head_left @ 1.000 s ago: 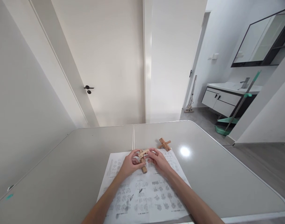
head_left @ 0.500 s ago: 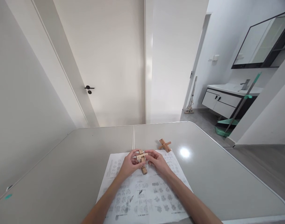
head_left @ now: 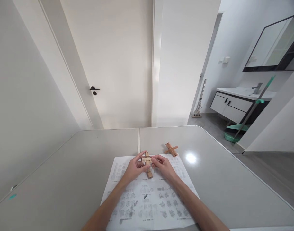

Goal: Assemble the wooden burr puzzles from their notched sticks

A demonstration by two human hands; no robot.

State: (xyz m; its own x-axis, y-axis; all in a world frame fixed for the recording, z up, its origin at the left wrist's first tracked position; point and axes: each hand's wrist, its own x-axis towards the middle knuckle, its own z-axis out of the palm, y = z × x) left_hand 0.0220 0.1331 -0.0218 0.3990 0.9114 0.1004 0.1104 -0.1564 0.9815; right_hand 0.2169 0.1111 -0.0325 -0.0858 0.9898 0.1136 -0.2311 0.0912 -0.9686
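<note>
My left hand (head_left: pixel 133 167) and my right hand (head_left: pixel 164 166) pinch a small wooden puzzle assembly (head_left: pixel 147 163) of crossed light-brown bars from either side, just above a printed instruction sheet (head_left: pixel 149 199). One bar runs toward me and its end reaches the sheet; a shorter bar lies across it between my fingertips. A second wooden cross-shaped piece (head_left: pixel 171 149) lies on the table just beyond the sheet's far right corner, apart from both hands.
The grey table (head_left: pixel 65 173) has a seam down its middle and a rounded far right corner. Behind it stand a white door with a black handle (head_left: pixel 94 89), and a bathroom vanity (head_left: pixel 236 102) with a green mop (head_left: pixel 250 110) at the right.
The crosswise bar has been turned from tilted to level and seated closer on the lengthwise bar. Both hands stayed on the assembly. The camera tipped slightly.
</note>
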